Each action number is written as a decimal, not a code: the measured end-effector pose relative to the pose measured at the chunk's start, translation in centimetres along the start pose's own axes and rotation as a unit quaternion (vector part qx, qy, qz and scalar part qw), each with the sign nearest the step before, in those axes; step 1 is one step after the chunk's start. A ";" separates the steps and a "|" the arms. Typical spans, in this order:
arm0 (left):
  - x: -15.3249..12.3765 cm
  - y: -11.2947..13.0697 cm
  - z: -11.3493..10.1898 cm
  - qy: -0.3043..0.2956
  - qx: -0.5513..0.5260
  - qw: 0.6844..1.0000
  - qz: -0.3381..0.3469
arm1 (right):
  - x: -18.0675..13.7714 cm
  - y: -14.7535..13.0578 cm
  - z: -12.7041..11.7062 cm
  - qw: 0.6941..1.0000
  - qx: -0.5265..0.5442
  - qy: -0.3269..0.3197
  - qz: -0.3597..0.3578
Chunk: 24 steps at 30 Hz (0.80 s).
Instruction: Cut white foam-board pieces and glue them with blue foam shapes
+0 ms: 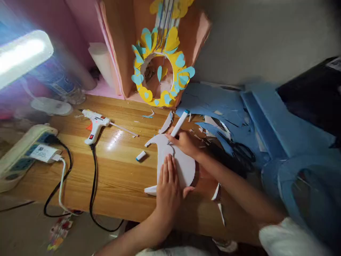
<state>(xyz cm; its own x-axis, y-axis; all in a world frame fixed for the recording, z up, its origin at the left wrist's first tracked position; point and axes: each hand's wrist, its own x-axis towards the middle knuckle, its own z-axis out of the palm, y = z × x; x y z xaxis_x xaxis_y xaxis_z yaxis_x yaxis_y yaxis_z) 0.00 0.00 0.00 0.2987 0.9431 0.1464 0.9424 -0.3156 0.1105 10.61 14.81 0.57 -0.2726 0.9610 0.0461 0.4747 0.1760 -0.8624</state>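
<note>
A white cut-out board shape [183, 165] lies on the wooden table, with a curved point at its upper left. My left hand [169, 179] rests flat on it, fingers stretched together and thumb out to the right. In my right hand [186, 142] is a white marker [179, 123] with a blue end pointing up and away; its tip meets the board near a curved edge or line. The marker's loose cap [141, 156] lies on the table to the left. A narrow white offcut [166, 122] sits just beyond the board.
A glue gun [96, 124] with its cord lies at left, near a power strip [23, 156]. Black scissors [243, 151] and blue scraps are at right. Behind stands a cardboard box with a yellow-and-blue paper wreath [138, 90]. A bright lamp [26, 53] shines at upper left.
</note>
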 end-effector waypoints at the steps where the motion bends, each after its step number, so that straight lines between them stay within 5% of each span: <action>1: 0.0 0.0 0.0 0.000 0.003 1.000 0.003 | 0.0 0.0 0.0 1.000 0.003 -0.002 -0.003; 24: 0.2 -0.1 0.3 -0.007 -0.020 1.000 0.002 | -2.9 -0.6 -0.7 0.996 -0.046 0.073 -0.018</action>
<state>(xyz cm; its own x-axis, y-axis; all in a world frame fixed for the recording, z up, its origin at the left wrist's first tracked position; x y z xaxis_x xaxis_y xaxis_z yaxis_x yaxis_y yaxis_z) 0.03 0.20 -0.26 0.3040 0.9434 0.1326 0.9348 -0.3223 0.1493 11.69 12.11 1.32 -0.1697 0.9734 0.1538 0.5433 0.2226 -0.8095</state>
